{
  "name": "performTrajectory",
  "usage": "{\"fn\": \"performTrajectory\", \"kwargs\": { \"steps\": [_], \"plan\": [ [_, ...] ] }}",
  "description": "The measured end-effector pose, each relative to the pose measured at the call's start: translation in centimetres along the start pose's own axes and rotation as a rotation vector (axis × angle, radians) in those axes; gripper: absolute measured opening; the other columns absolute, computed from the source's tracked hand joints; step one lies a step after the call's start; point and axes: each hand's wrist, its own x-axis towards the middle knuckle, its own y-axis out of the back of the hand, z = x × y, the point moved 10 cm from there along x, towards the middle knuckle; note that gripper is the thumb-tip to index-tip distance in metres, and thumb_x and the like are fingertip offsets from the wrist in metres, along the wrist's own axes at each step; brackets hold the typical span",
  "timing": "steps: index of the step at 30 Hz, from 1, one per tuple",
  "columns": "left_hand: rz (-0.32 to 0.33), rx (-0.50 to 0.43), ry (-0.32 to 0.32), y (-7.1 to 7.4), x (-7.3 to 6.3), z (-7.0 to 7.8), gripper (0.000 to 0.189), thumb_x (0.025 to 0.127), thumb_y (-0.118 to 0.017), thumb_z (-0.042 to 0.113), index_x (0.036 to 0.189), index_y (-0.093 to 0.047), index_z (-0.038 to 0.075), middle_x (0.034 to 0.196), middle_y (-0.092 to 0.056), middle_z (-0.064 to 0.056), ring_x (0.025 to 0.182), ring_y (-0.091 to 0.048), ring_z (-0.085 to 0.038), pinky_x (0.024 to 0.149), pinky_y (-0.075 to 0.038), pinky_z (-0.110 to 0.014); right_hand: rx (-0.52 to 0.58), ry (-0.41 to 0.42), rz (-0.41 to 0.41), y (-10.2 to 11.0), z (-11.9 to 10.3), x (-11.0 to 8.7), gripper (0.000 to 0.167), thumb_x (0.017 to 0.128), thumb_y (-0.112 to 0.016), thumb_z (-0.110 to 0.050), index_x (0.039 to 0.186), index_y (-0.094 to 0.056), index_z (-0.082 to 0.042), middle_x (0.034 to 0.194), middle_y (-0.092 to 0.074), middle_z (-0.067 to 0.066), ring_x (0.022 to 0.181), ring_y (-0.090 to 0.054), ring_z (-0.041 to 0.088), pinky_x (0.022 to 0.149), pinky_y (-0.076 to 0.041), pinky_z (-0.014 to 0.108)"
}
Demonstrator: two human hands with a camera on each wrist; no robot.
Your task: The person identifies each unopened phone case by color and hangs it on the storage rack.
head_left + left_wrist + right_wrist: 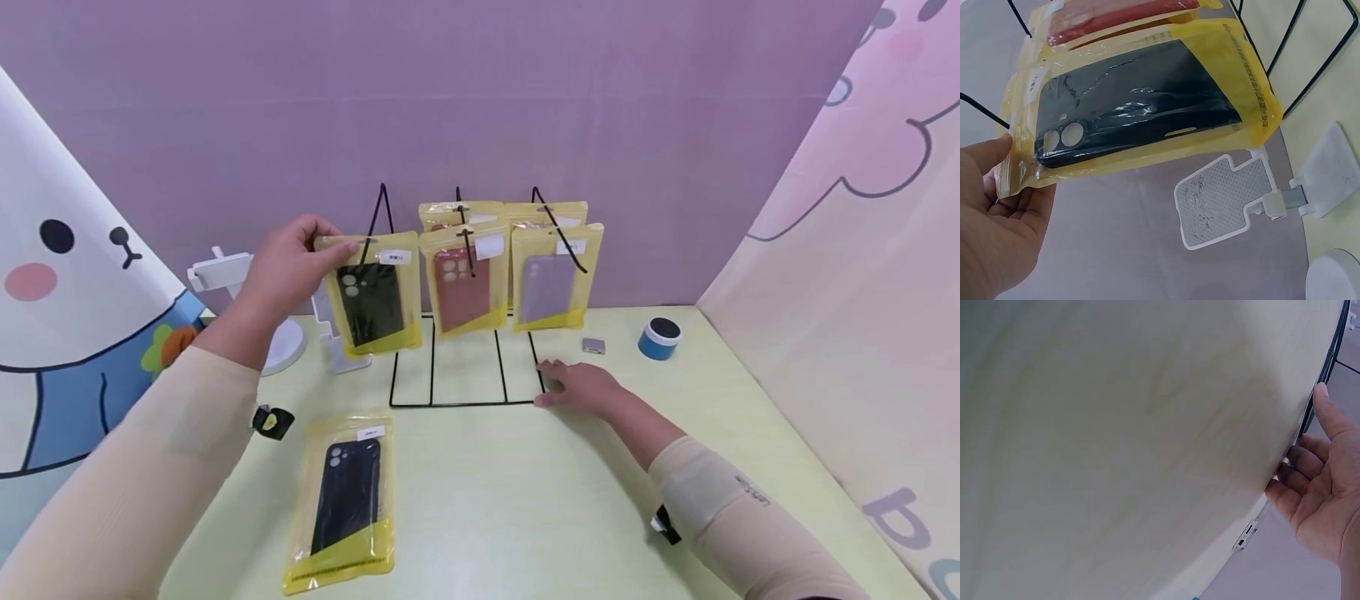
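Observation:
A black phone case in a yellow-edged clear pouch (371, 304) hangs at the left prong (380, 204) of a black wire rack (465, 405). With thumb and fingers, my left hand (292, 262) pinches this pouch at its top left corner. The left wrist view shows the thumb on the pouch's (1141, 103) front, the other fingers partly behind it. Down at the rack's front right corner, my right hand (577, 389) holds the base wire, fingers bent close over the tabletop. Another pouch with a dark phone case (347, 496) lies flat at front left.
Red-case pouches (465, 283) and purple-case pouches (555, 283) hang on the other prongs. Behind my left arm stand white phone stands (285, 346). A small grey box (593, 345) and a blue round jar (659, 339) sit at the right. A purple backdrop (450, 108) closes the back.

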Motion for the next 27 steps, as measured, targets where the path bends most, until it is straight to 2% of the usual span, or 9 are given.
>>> {"fn": "performTrajectory", "kwargs": {
  "steps": [12, 27],
  "plan": [
    [0.008, 0.010, 0.029, -0.1, 2.8, 0.0, 0.050, 0.091, -0.057, 0.059, 0.111, -0.056, 0.013, 0.105, -0.053, -0.006, 0.094, -0.048, -0.025, 0.071, -0.044, -0.039, 0.025, -0.009, -0.011, 0.0, 0.3, -0.1, 0.079, 0.088, -0.059, -0.063, 0.153, -0.038, -0.021, 0.157, -0.037, 0.011, 0.137, -0.044, 0.039, 0.109, -0.039, 0.055],
    [-0.004, -0.021, 0.059, -0.6, 4.9, -0.3, 0.045, 0.092, -0.056, 0.058, 0.111, -0.054, 0.017, 0.110, -0.053, -0.004, 0.097, -0.048, -0.024, 0.075, -0.046, -0.037, 0.002, -0.006, -0.007, -0.2, 0.4, 0.2, 0.079, 0.089, -0.058, -0.063, 0.152, -0.039, -0.020, 0.156, -0.037, 0.011, 0.136, -0.045, 0.038, 0.108, -0.041, 0.055]
  ]
}}
